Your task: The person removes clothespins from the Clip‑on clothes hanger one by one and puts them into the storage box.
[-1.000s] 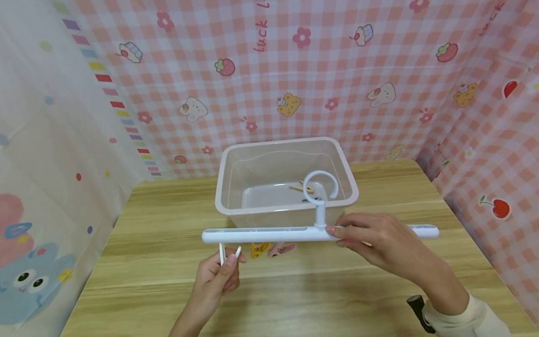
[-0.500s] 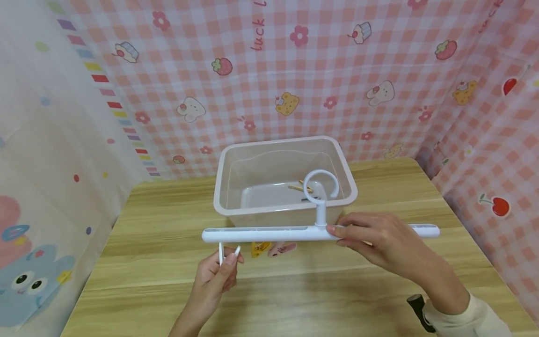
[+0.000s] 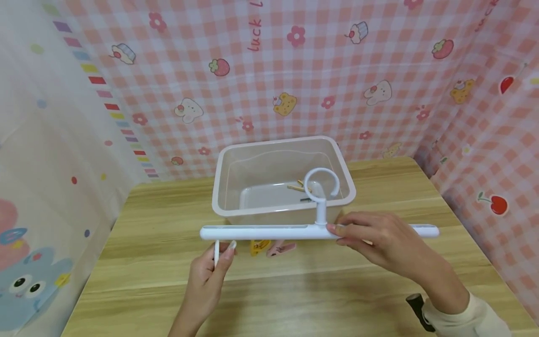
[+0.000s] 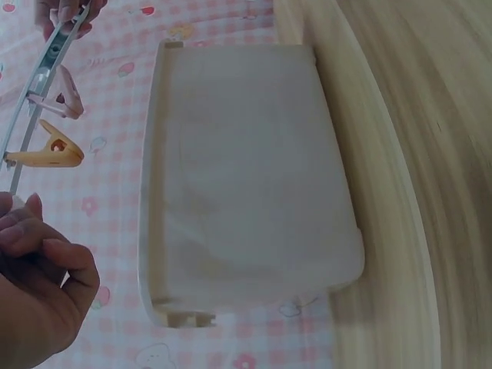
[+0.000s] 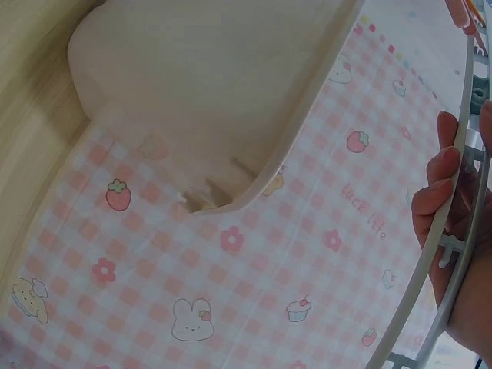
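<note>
My right hand (image 3: 381, 241) grips a white clip hanger (image 3: 261, 232) by its long bar, just right of the ring-shaped hook (image 3: 322, 186). The bar is held level above the table. Under its left end my left hand (image 3: 206, 278) pinches a white clip (image 3: 216, 253), whose two legs stick up between thumb and fingers. Whether this clip is joined to the bar cannot be seen. Hanging below the bar are a yellow clip (image 3: 260, 247) and a pink clip (image 3: 281, 248). Both show from the side in the left wrist view, the yellow clip (image 4: 52, 150) nearer my left hand.
A translucent plastic bin (image 3: 284, 209) stands behind the bar, near the back of the wooden table (image 3: 269, 299). A few small clips (image 3: 298, 188) lie inside it. Patterned cloth (image 3: 252, 75) hangs behind and at both sides.
My left hand has moved slightly left and down with the white clip. The right hand and hanger have stayed nearly still.
</note>
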Demonstrator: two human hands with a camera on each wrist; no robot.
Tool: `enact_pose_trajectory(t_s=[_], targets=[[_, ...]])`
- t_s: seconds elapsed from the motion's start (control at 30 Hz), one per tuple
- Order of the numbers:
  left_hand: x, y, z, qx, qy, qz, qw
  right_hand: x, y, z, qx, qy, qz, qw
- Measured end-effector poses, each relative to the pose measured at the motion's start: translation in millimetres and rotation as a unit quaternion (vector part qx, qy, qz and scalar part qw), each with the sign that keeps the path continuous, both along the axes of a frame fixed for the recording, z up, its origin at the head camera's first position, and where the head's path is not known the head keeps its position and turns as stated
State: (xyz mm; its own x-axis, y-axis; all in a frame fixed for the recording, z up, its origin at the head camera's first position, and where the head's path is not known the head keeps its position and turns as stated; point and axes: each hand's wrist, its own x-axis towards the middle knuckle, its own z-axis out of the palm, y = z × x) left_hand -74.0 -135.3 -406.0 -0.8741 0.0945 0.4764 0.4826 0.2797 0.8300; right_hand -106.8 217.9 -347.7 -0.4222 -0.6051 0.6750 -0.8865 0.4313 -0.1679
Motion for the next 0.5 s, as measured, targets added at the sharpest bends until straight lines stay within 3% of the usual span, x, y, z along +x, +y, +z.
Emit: enact_pose_trajectory(t_s=[0.2, 0.4, 0.5], targets=[[-4.8, -1.7, -2.8, -0.062, 0.065, 0.046, 0.9949, 2.8, 1.7, -1.2, -0.012, 0.003, 0.001, 1.000], [-7.9, -3.3, -1.7, -0.161, 0.139, 0.110, 0.9709, 6.1, 5.7, -5.0, -0.021, -0.002, -0.001, 1.000], [-7.8, -2.7, 0.2, -0.181, 0.157, 0.124, 0.9630, 6.5, 7.2, -7.2, -0.032, 0.001, 0.007, 0.999]])
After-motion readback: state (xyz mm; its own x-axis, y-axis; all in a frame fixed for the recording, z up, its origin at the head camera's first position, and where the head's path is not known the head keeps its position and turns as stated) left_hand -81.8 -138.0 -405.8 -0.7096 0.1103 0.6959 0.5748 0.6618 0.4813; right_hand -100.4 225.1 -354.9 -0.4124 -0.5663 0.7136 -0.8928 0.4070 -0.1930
